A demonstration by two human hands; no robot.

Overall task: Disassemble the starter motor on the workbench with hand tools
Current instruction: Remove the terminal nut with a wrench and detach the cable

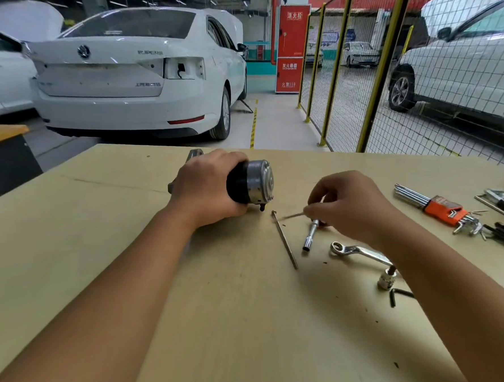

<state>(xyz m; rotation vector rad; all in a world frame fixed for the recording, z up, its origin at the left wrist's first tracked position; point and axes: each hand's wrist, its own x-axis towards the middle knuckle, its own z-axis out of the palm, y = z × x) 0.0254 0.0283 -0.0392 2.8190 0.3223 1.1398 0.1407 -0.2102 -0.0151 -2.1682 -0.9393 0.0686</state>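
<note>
Head view looks down on a tan workbench (238, 324) with 2 bare forearms reaching in from the bottom of the frame. At the centre, slightly above the middle, the starter motor (248, 181) lies on its side on the bench, its silver end cap facing right. The left hand (206, 186) wraps over the black body of the motor, fingers curled round it and gripping it. Just right of centre, the right hand (350, 202) pinches a thin rod (290, 216) between thumb and fingertips; the rod is blurred and points left toward the motor's end. Below that, 1 long bolt (284, 239) lies loose on the bench, running from just under the motor down toward the lower right. Beside it rests a socket driver (311, 236), partly covered by the right hand. Lower right of that, a ring spanner (357, 250) lies flat, with a small socket (386, 280) near its end. At the right edge sits a set of hex keys (440, 207) in an orange holder. A white car (137, 73) stands in the upper left.
</note>
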